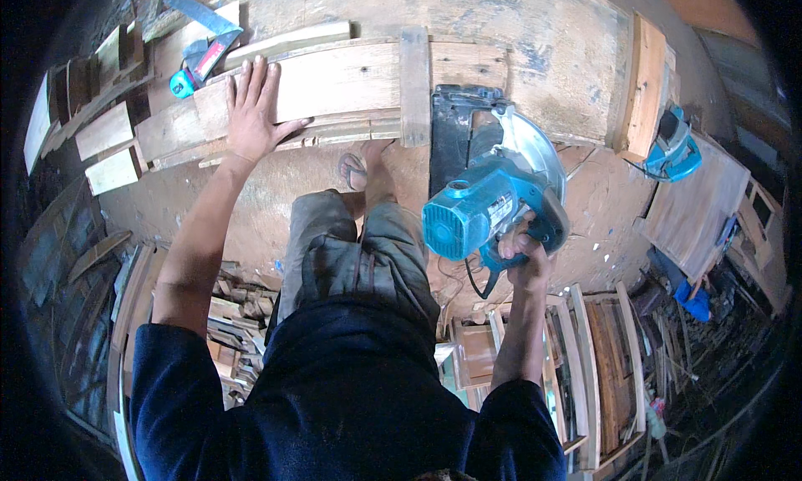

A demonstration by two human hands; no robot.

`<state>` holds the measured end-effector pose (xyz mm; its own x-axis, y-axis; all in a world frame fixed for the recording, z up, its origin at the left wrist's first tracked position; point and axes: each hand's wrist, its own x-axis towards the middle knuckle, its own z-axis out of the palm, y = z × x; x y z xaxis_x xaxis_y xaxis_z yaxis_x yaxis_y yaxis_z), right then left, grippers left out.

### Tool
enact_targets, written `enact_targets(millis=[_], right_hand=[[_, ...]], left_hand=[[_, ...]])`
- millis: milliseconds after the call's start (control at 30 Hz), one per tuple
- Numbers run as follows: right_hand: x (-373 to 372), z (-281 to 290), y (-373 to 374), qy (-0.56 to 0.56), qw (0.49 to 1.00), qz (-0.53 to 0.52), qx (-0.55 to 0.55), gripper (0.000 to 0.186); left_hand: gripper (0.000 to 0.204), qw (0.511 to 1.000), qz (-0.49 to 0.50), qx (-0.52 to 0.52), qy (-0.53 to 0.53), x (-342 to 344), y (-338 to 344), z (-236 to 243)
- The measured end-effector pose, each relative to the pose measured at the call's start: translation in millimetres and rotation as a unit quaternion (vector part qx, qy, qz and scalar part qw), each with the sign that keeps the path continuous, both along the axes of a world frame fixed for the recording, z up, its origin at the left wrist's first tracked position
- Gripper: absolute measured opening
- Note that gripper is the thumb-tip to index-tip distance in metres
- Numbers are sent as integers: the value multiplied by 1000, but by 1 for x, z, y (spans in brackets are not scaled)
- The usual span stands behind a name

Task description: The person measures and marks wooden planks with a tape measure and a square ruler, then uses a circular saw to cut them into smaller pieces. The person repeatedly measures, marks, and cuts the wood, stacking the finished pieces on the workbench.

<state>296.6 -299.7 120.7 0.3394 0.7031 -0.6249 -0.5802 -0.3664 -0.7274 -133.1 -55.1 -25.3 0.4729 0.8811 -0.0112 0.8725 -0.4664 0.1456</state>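
Observation:
My left hand (pixel 255 113) lies flat on a pale wooden plank (pixel 342 80), fingers spread. My right hand (pixel 528 251) is wrapped around the rear handle of a teal circular saw (pixel 472 214). The saw's dark base plate (pixel 448 143) rests by the near edge of the bench, its front end over a board, and its left edge runs beside a short wooden strip (pixel 413 84) set crosswise over the plank. Where the blade meets the wood is hidden by the saw, and I cannot tell whether it is spinning.
A teal tape measure (pixel 181 84) and a blue square (pixel 200 15) lie beyond my left hand. Another teal power tool (pixel 672 151) sits at the bench's right end by an upright wood block (pixel 643 84). Wooden frames (pixel 589 368) and offcuts (pixel 238 322) lie behind me.

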Motion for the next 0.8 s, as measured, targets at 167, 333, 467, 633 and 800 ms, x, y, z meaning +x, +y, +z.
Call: enact_targets(millis=[167,333,467,633,800], right_hand=[[2,-5,6,-41,998,35,20,38],[11,-11,4,-29,997,68,31,35],[10,-7,7,-43,996,74,40,34],[10,-14,4,-32,997,62,38,36],[8,-13,12,-10,995,69,64,35]], left_hand=[[116,1000,-13,15,10,-2,0,-4],[114,1000,-15,26,6,-2,-1,-6],[114,999,-17,33,5,-1,0,-8],[114,999,-20,36,13,1,0,-6],[113,999,-20,44,7,-1,-2,-10]])
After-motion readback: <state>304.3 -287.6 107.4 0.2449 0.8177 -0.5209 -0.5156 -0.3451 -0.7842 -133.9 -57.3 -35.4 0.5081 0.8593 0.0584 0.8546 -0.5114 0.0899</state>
